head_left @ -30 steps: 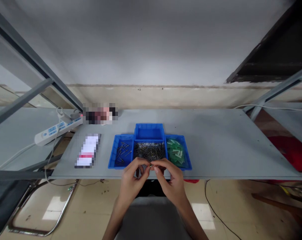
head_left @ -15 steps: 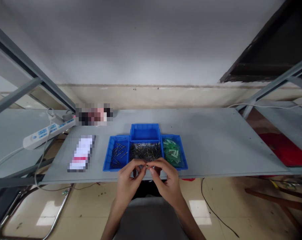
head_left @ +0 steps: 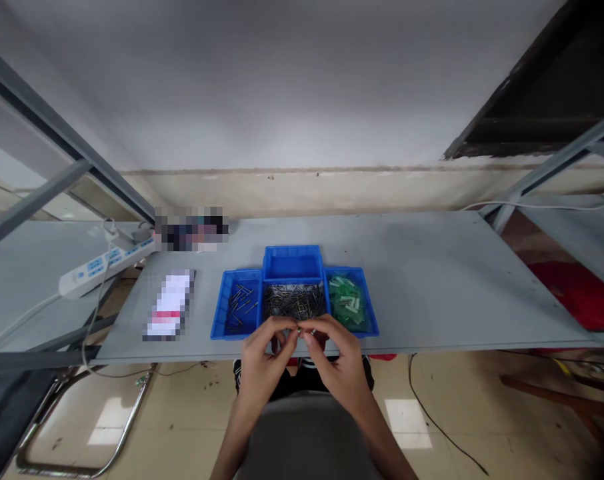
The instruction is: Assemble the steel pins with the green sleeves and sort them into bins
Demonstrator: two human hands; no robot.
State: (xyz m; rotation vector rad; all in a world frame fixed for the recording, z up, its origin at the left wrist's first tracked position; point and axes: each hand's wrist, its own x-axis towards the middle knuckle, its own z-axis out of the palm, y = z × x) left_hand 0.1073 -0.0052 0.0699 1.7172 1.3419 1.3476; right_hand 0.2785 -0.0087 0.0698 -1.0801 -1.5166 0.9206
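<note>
My left hand (head_left: 267, 353) and my right hand (head_left: 336, 353) meet fingertip to fingertip at the table's front edge. Both are pinched closed around a tiny metallic piece (head_left: 299, 329), mostly hidden by the fingers and too small to name. Just beyond them is a blue bin (head_left: 327, 293) heaped with thin dark metal pins (head_left: 295, 300). The left blue bin (head_left: 222, 300) holds fewer slender metal pins (head_left: 241, 303). In the right blue bin (head_left: 373, 320), small pale green pieces (head_left: 352, 305) lie in green plastic. A further blue bin (head_left: 292, 261) sits behind the middle one.
A phone-like device (head_left: 171, 300), blurred out, lies left on the grey table (head_left: 432, 287). A white power strip (head_left: 102, 267) with cables is at the far left. Metal frame posts (head_left: 72, 120) rise at both sides. A folding chair (head_left: 127, 427) stands below left.
The view has shifted slightly, so the scene sits a little further right. My hands keep the same pinch together at the bins, with hardly any movement.
</note>
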